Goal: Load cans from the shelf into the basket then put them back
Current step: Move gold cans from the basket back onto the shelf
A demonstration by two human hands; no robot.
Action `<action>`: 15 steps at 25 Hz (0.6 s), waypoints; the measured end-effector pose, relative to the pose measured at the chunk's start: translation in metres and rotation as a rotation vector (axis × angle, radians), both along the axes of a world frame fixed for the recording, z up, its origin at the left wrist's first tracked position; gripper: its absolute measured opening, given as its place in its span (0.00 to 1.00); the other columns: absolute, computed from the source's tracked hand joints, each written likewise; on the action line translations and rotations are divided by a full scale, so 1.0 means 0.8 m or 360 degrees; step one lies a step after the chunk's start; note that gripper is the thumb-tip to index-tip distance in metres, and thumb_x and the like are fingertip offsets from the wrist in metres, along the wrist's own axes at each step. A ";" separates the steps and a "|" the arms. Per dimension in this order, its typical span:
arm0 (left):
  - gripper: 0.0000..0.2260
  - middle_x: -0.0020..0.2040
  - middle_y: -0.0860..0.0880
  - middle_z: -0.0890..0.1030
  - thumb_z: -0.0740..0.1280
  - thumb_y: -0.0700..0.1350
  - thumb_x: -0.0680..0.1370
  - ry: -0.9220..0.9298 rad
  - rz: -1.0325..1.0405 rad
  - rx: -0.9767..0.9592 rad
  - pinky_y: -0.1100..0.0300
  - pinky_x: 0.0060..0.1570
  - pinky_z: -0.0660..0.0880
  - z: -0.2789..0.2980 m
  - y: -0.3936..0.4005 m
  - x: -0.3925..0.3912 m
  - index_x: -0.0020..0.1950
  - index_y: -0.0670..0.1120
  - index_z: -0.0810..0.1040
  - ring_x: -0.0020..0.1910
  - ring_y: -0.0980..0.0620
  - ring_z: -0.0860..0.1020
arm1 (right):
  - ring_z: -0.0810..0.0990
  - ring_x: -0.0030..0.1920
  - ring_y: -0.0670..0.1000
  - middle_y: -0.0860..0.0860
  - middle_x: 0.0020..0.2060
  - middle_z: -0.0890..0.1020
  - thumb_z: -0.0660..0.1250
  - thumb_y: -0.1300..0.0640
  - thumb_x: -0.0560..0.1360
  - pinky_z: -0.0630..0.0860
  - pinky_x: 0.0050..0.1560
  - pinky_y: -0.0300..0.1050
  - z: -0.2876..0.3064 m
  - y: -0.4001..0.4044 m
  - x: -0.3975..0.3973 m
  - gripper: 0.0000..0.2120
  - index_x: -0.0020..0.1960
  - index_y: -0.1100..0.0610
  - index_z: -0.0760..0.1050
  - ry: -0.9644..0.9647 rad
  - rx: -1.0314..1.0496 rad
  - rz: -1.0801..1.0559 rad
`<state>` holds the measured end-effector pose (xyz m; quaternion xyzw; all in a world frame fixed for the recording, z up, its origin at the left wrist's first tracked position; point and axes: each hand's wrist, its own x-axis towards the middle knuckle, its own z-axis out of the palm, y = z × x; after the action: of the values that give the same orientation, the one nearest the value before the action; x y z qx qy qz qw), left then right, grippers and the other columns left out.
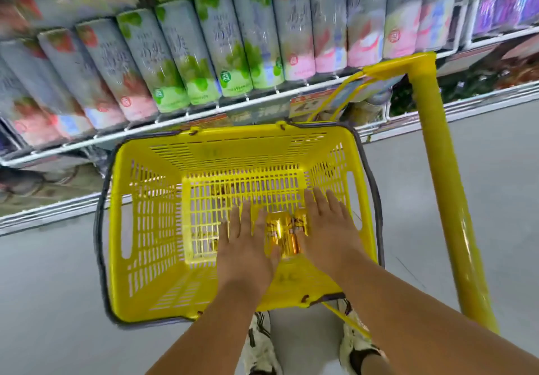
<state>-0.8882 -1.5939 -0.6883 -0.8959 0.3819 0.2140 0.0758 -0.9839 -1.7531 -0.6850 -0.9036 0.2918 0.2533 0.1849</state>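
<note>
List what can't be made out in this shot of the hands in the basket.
Head view only:
- How many gold cans lie in the yellow basket: the left hand and right hand cover them.
- Whether either hand actually grips a can: palms face away.
- Print on the shelf cans: blurred.
- Price tag: partly behind the cart handle.

The basket point(145, 229) is open on top; its left and far floor lies bare. Near right, gold cans point(281, 236) and both hands fill the floor. A yellow handle post point(443, 176) stands right. Shelf cans point(186, 53) crowd the far side.
</note>
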 end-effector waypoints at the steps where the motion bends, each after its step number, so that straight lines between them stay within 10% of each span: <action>1: 0.35 0.82 0.46 0.39 0.50 0.66 0.80 0.0019 -0.0009 0.0004 0.42 0.78 0.45 -0.007 0.000 0.003 0.83 0.52 0.45 0.80 0.43 0.38 | 0.37 0.80 0.58 0.54 0.81 0.38 0.51 0.40 0.82 0.44 0.80 0.57 -0.007 -0.001 0.004 0.38 0.81 0.53 0.32 0.0002 0.0003 0.0011; 10: 0.41 0.82 0.45 0.38 0.56 0.69 0.77 0.0191 0.0135 0.0025 0.44 0.79 0.44 -0.055 -0.019 0.014 0.82 0.53 0.41 0.80 0.44 0.36 | 0.55 0.79 0.58 0.56 0.81 0.50 0.58 0.43 0.81 0.64 0.73 0.53 -0.053 -0.001 0.025 0.39 0.82 0.58 0.41 0.0052 0.0164 -0.0176; 15: 0.44 0.81 0.47 0.56 0.65 0.70 0.73 0.0413 0.0385 0.0079 0.47 0.76 0.58 -0.090 -0.033 0.009 0.82 0.54 0.51 0.80 0.44 0.52 | 0.79 0.59 0.58 0.56 0.63 0.74 0.64 0.50 0.78 0.77 0.50 0.47 -0.093 -0.002 0.031 0.21 0.69 0.57 0.71 0.0127 0.0316 -0.0754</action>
<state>-0.8808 -1.6201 -0.7607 -0.8979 0.2727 0.3448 0.0216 -0.9591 -1.7543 -0.7598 -0.7767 0.4762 0.2658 0.3151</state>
